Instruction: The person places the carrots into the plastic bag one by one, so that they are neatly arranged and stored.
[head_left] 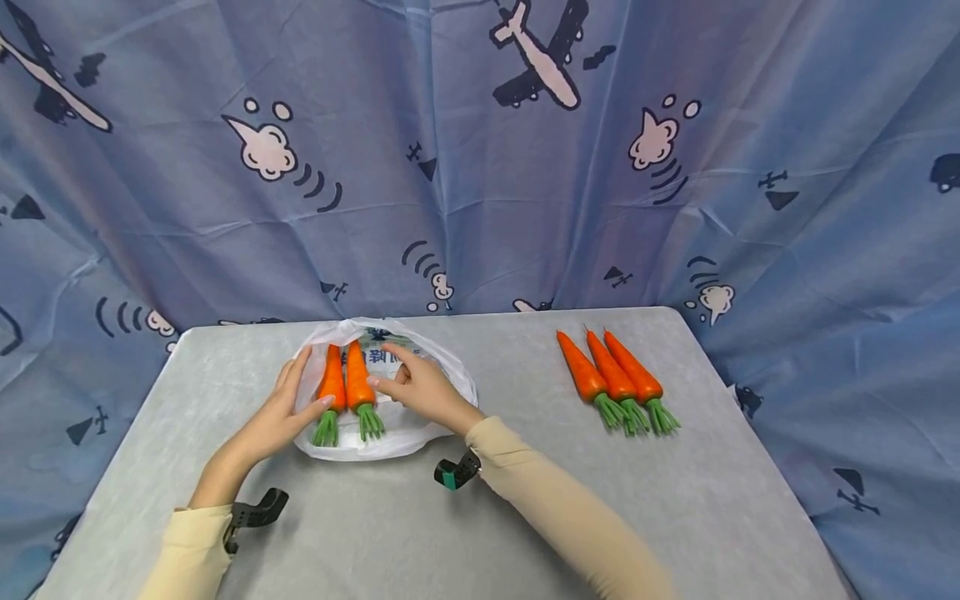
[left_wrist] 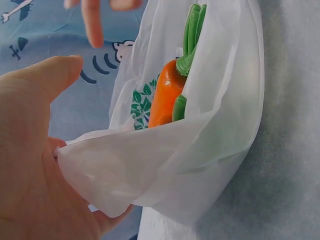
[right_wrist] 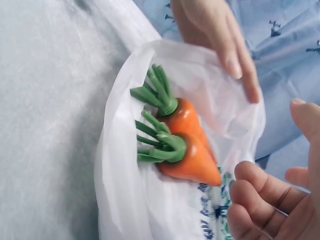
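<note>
A white plastic bag (head_left: 405, 443) with printing inside lies with its mouth spread on the table. Two orange carrots with green stems, the left one (head_left: 332, 382) and the right one (head_left: 358, 382), lie side by side in it. My left hand (head_left: 272, 423) rests against the bag's left side, fingers extended along the outside; its thumb stands apart from the plastic in the left wrist view. Over the bag is my right hand (head_left: 431, 392), holding nothing. Its index finger and thumb are extended, while the other fingers curl loosely in the right wrist view.
Three more carrots (head_left: 617, 385) lie together on the right of the grey table (head_left: 525, 508), stems toward me. Behind the table's far edge hangs a blue curtain (head_left: 465, 167) printed with planes. A dark camera mount sits on each wrist.
</note>
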